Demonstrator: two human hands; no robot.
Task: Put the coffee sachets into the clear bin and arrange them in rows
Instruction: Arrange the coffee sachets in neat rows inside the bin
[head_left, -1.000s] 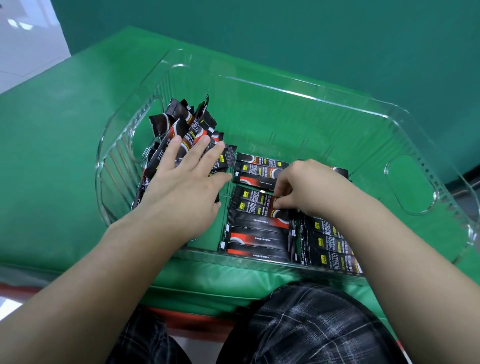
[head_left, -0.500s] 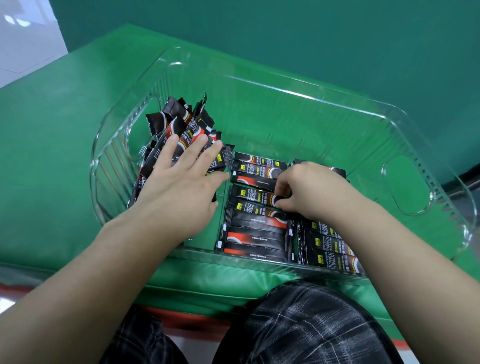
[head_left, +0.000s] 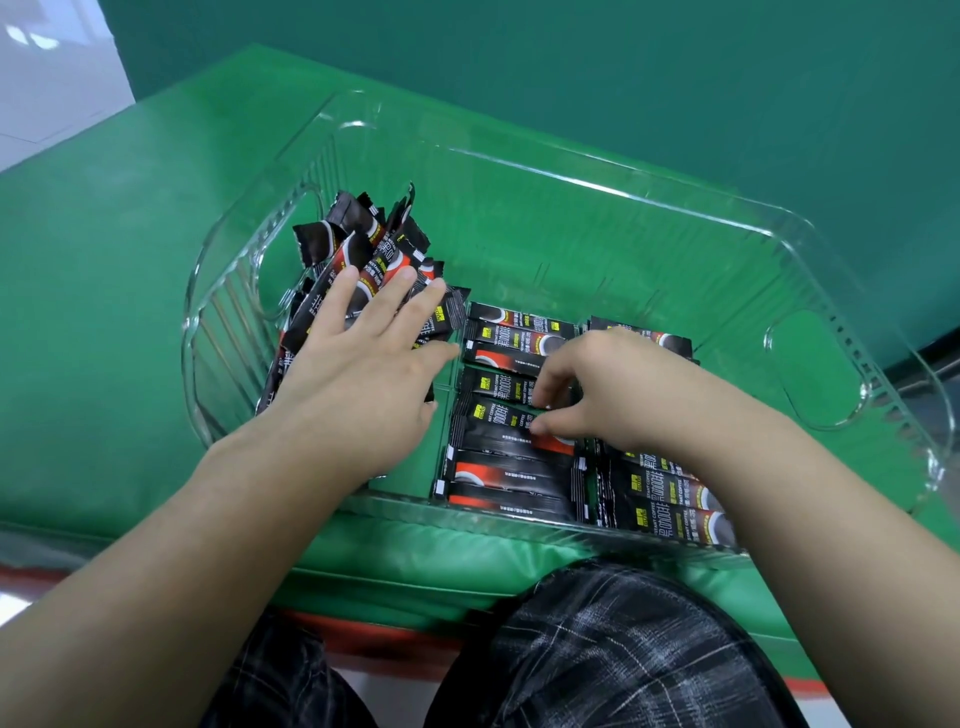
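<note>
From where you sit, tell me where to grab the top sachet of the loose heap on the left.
Pinch its raised far end, coming from above. The loose heap leans on the clear bin wall, ends sticking up free; lower parts lie under the left hand. The right hand looks busy on the rows.

My left hand (head_left: 358, 374) covers the lower part of the loose sachet pile (head_left: 363, 249), so how many lie under my palm is unreadable. My right hand (head_left: 613, 395) hides the middle of the right-hand row (head_left: 670, 493) and my fingertips' contact with the centre row (head_left: 511, 436). Both forearms run out of frame, and the sachet print is too small to read.
</note>
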